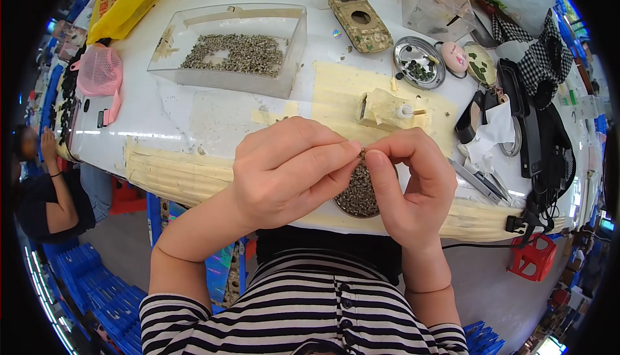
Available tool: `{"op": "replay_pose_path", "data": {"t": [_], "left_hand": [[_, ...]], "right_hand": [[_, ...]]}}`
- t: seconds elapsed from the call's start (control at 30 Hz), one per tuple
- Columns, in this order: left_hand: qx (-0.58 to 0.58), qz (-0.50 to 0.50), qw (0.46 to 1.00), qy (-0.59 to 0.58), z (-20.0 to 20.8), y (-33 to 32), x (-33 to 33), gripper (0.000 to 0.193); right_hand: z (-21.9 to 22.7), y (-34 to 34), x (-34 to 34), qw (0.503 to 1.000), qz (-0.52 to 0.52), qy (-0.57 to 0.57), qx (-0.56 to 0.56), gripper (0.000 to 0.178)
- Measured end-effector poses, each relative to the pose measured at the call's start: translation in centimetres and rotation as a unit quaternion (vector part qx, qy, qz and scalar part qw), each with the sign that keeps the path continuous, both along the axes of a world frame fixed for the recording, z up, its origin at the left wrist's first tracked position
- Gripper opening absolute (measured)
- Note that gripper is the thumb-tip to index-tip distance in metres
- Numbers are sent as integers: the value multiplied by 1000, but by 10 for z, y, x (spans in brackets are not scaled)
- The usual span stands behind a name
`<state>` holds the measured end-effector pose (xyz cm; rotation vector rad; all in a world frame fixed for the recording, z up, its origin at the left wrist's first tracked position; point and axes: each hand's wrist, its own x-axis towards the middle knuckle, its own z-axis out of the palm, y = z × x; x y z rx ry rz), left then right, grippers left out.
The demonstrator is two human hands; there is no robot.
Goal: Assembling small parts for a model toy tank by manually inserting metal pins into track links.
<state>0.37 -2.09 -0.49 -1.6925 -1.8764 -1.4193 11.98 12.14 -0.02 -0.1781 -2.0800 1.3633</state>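
Observation:
My left hand and my right hand meet fingertip to fingertip over a round dish near the table's front edge. The dish holds many small metal-coloured parts. Thumb and forefinger of each hand are pinched together; a tiny piece seems to sit between them, too small to name. Just beyond my hands stands a block wrapped in cream tape, with a white nozzle-like piece on it. Farther left, a clear plastic box contains a spread of similar small metal parts.
A camouflage-patterned case lies at the back. Right of it is a round metal tray with dark bits. Tweezers, black straps and a white tissue crowd the right. A pink mesh bag lies left; another person sits beyond.

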Motion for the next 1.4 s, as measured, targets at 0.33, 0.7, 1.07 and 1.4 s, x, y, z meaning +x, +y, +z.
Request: {"op": "replay_pose_path", "data": {"t": [0.33, 0.7, 1.07, 1.4], "left_hand": [[21, 0, 1000, -11, 0, 4, 1, 29], [-31, 8, 998, -60, 6, 1, 4, 29], [-42, -5, 995, -95, 5, -1, 2, 26], [-37, 16, 999, -26, 3, 0, 3, 26]], "right_hand": [[0, -1, 2, 996, 20, -14, -86, 5], [-2, -2, 1, 996, 21, -18, -87, 5], [-1, -2, 2, 990, 31, -32, -133, 5], [-2, -1, 0, 1000, 3, -22, -9, 9]]}}
